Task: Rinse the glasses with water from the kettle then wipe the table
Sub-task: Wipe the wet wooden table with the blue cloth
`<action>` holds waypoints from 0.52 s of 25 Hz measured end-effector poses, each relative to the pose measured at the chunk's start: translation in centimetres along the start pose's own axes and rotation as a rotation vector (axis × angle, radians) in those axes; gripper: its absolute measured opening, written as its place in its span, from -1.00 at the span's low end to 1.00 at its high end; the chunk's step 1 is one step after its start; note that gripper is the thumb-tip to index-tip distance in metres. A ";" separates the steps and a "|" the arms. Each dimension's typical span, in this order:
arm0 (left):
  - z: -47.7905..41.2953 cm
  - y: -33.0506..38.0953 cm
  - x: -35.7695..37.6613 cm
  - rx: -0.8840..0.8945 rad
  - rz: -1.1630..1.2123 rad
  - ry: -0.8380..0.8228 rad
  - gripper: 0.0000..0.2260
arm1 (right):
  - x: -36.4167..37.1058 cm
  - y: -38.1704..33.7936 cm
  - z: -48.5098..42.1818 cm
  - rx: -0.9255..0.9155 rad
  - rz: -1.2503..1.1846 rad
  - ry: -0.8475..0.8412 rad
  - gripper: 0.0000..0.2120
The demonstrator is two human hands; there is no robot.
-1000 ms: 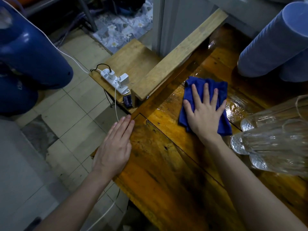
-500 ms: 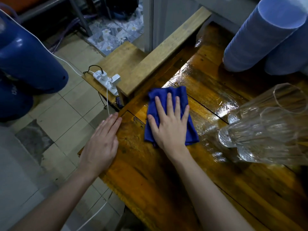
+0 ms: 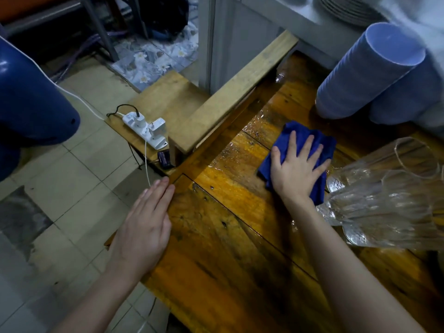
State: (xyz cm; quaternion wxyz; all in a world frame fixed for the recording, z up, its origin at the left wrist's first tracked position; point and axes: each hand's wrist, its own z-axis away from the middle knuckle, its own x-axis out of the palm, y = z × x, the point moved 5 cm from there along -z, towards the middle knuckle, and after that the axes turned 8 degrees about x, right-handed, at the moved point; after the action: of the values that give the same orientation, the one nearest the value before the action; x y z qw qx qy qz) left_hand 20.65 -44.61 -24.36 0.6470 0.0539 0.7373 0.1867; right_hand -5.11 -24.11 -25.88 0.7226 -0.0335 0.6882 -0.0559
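Note:
A folded blue cloth (image 3: 288, 138) lies on the wet wooden table (image 3: 228, 236). My right hand (image 3: 296, 168) presses flat on the cloth, fingers spread, right beside the clear glasses (image 3: 389, 200) that stand upside down at the right. My left hand (image 3: 144, 227) rests flat against the table's left edge, fingers together, holding nothing. Water glistens on the boards beyond the cloth. No kettle is in view.
Blue stacked cups (image 3: 367, 73) lie at the table's far right. A white power strip (image 3: 146, 132) with plugs sits on a low wooden stand (image 3: 168, 99) left of the table, beside a raised plank (image 3: 240, 92). Blue water jugs (image 3: 31, 99) stand on the tiled floor.
My right hand slid the cloth left toward the table edge, then back right next to the glasses. The left hand stayed at the table edge.

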 end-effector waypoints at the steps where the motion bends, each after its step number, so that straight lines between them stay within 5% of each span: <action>1: 0.0 0.0 0.0 0.008 0.008 0.003 -0.53 | -0.1 -0.1 -0.5 0.002 0.005 -0.010 -0.33; 8: 0.1 -0.1 0.3 0.005 -0.028 -0.018 -0.52 | -0.1 -3.6 -2.9 -0.036 0.006 -0.054 -0.39; 13: 0.1 0.0 0.2 0.018 -0.029 -0.023 -0.52 | 0.8 -9.8 2.1 -0.336 -0.026 -0.071 -0.42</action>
State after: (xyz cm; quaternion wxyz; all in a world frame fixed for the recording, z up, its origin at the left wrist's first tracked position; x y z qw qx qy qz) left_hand 20.73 -44.49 -24.51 0.6577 0.0513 0.7321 0.1699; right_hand -3.35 -33.95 -25.34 0.7299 -0.1644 0.6614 0.0519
